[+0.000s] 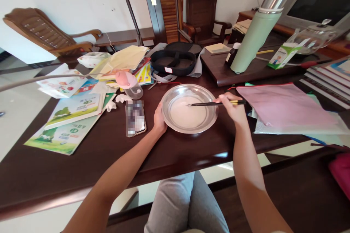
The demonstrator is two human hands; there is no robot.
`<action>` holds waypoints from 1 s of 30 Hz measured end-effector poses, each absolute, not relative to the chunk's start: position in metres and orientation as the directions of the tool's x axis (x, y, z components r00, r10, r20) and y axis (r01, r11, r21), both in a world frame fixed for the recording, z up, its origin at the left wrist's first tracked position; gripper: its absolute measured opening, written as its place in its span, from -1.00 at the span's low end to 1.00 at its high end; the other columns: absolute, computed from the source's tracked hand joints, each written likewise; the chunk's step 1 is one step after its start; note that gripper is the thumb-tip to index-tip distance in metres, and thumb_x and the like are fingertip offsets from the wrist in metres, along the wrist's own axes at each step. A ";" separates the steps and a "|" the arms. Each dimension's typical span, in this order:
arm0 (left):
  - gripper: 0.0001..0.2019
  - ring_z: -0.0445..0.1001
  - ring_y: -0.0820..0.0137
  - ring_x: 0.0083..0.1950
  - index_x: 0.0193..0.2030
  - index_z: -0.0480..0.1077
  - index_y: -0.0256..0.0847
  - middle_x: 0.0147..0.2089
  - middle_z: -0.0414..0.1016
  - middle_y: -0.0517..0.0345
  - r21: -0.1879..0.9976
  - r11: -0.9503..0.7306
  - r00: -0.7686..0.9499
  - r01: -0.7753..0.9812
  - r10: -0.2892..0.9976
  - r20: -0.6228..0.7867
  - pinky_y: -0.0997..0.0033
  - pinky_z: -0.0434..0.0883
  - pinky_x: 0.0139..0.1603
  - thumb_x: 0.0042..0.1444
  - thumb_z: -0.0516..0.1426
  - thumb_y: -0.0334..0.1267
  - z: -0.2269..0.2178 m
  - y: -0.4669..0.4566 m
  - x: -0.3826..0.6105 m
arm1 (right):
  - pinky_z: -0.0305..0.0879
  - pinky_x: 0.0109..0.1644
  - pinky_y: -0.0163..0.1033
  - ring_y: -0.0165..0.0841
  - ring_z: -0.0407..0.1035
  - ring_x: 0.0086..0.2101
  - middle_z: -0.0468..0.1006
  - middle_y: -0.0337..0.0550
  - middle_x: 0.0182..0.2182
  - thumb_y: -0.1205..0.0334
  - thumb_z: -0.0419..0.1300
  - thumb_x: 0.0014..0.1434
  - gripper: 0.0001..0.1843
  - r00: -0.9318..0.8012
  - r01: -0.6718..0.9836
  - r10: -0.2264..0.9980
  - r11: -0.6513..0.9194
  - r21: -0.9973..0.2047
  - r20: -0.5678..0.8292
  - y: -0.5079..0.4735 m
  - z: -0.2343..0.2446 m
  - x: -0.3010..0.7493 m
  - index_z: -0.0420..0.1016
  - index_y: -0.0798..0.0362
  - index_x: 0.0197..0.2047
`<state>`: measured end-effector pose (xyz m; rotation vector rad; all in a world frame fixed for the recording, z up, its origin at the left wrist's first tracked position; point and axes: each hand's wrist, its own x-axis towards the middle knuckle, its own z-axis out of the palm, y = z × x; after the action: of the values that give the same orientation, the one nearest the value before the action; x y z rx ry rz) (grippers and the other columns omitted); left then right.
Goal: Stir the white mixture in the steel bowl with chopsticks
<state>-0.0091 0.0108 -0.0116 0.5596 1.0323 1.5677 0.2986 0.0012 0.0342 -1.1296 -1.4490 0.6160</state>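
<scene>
A round steel bowl (210, 116) with a white liquid or batter in it sits on the dark wooden table (109, 156) in front of me. My left hand (159, 119) rests against the bowl's left rim, fingers curled on it. My right hand (234, 108) is closed on a pair of dark chopsticks (210, 104) held level, their tips over the white mixture near the bowl's middle.
A phone (135, 118) lies left of the bowl, with a pink-lidded cup (128, 83) and several books (73, 116) beyond. A pink folder (284, 107) lies to the right. A green thermos (257, 32), a black tray (173, 62) and chairs (202, 14) stand behind.
</scene>
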 end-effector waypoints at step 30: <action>-0.68 0.73 -0.05 0.34 -0.14 0.72 -0.10 0.00 0.86 0.08 0.854 0.024 -0.257 -0.519 0.949 -0.183 0.04 0.59 0.44 0.10 0.47 0.06 -0.010 0.010 -0.009 | 0.65 -0.03 0.05 -0.08 0.73 -0.32 0.78 -0.15 -0.45 -0.60 0.38 0.34 -0.29 0.165 0.270 0.877 0.399 -0.876 0.451 0.000 0.035 0.301 0.68 -0.16 -0.47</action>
<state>-0.0092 0.0102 -0.0103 0.5676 1.0507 1.5459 0.3014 0.0001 0.0350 -1.1267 -1.3801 0.5986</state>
